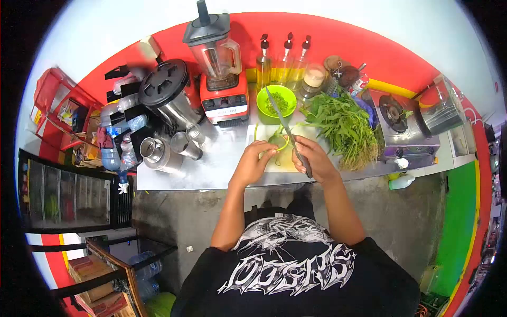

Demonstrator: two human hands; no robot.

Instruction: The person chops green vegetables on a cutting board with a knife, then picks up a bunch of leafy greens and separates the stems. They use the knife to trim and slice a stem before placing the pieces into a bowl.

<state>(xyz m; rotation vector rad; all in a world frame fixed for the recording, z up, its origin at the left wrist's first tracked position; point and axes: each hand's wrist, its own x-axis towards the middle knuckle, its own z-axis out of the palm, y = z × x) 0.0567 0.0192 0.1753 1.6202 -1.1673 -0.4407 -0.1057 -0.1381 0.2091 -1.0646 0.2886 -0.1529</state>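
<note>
My right hand [315, 159] is closed round the dark handle of a knife [279, 113]. The blade points up and away, passing in front of a green bowl [262, 114] that holds chopped green pieces. Fingers of my left hand [254, 161] pinch a thin, curved light-green stem [287, 140], whose loop hangs close to the knife; its exact kind is hard to make out. Both hands are above a pale cutting board [257, 133] at the front of the metal table. To the right of the bowl lies a big bunch of leafy greens [343, 124] with roots toward me.
A red blender [226, 100] and a large metal canister [174, 105] stand left of the bowl. Metal cups [185, 145] are nearer. Oil bottles [264, 63] line the back wall. At right sits a gas stove [404, 121]. A glass-front cabinet [68, 193] is at far left.
</note>
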